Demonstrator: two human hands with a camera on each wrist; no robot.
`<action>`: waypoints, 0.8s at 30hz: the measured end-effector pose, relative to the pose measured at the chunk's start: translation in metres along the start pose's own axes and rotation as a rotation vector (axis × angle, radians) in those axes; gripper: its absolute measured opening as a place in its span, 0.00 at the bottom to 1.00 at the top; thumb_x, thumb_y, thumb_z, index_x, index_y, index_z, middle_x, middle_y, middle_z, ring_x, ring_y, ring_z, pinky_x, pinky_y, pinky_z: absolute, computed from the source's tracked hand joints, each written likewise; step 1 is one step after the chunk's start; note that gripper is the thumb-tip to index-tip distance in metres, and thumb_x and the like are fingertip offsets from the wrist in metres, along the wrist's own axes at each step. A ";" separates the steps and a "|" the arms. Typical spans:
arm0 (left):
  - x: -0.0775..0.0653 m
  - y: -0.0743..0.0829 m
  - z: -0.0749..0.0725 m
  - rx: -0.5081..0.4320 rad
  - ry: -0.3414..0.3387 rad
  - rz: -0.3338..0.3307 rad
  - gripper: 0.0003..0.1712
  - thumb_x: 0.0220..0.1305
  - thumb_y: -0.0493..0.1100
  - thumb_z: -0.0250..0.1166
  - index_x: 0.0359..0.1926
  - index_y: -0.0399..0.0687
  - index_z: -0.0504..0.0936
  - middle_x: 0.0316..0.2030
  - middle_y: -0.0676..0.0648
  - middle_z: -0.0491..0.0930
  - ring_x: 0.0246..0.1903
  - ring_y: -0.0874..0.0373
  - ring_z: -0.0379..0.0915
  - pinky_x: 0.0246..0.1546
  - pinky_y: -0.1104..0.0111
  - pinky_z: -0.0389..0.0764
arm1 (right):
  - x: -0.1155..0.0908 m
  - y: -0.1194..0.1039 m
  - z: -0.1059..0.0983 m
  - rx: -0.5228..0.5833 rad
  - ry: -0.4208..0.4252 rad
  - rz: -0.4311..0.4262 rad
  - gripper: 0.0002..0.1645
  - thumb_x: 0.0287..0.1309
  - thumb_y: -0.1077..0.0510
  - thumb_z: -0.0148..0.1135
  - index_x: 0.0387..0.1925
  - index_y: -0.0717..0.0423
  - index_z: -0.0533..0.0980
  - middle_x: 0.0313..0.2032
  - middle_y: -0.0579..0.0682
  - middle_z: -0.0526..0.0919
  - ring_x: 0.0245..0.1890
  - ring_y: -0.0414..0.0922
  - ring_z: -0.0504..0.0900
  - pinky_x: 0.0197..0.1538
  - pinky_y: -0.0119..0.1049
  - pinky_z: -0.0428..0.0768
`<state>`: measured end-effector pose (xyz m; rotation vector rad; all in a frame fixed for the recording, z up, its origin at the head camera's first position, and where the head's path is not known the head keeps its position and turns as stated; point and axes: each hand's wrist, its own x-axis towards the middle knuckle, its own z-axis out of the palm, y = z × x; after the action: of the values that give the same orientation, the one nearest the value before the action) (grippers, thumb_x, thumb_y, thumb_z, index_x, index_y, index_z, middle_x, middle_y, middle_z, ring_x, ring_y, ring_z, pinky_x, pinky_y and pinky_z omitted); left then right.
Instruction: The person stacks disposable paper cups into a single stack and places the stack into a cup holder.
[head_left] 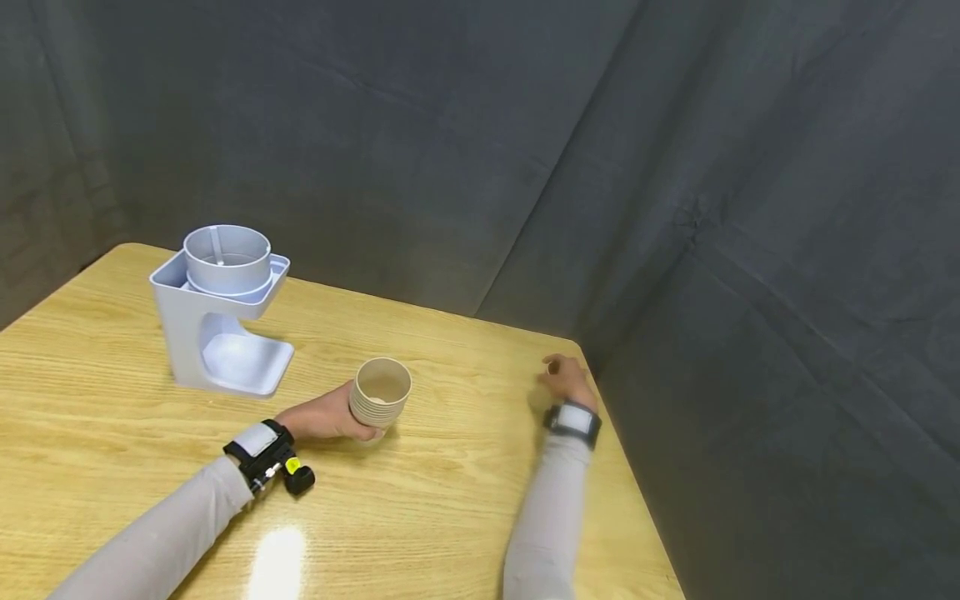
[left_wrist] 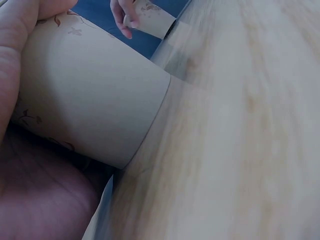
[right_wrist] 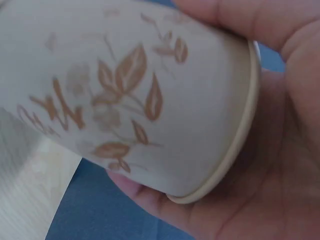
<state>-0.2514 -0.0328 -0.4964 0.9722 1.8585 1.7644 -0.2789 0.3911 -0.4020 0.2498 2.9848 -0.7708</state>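
Note:
My left hand (head_left: 326,414) grips a stack of nested paper cups (head_left: 380,408), mouths up, at the middle of the table. The left wrist view gives the plain lower wall of the outermost cup (left_wrist: 95,85), its bottom edge close over the wood, with a few brown leaf prints higher up. At the table's right edge, my right hand (head_left: 567,382) holds a single paper cup (right_wrist: 135,95), fingers and thumb curled round it near the rim. Brown leaves, pale flowers and lettering decorate it. From the head, that cup is mostly hidden by the hand.
A pale grey dispenser-like stand (head_left: 176,333) is at the back left, with a round open tub (head_left: 228,271) on top and a flat foot (head_left: 247,364) below. Dark curtains (head_left: 420,150) hang behind and along the right side of the wooden table (head_left: 420,517).

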 end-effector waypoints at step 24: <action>0.000 -0.004 -0.001 -0.013 -0.006 -0.004 0.49 0.54 0.36 0.75 0.72 0.38 0.58 0.60 0.37 0.72 0.58 0.47 0.70 0.64 0.53 0.68 | -0.003 -0.084 0.007 0.072 0.012 -0.271 0.22 0.70 0.49 0.51 0.54 0.60 0.76 0.63 0.63 0.77 0.68 0.60 0.71 0.71 0.55 0.68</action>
<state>-0.2533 -0.0336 -0.5005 0.9670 1.8418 1.7669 -0.2900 0.3145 -0.3675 -0.1532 3.0432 -0.9027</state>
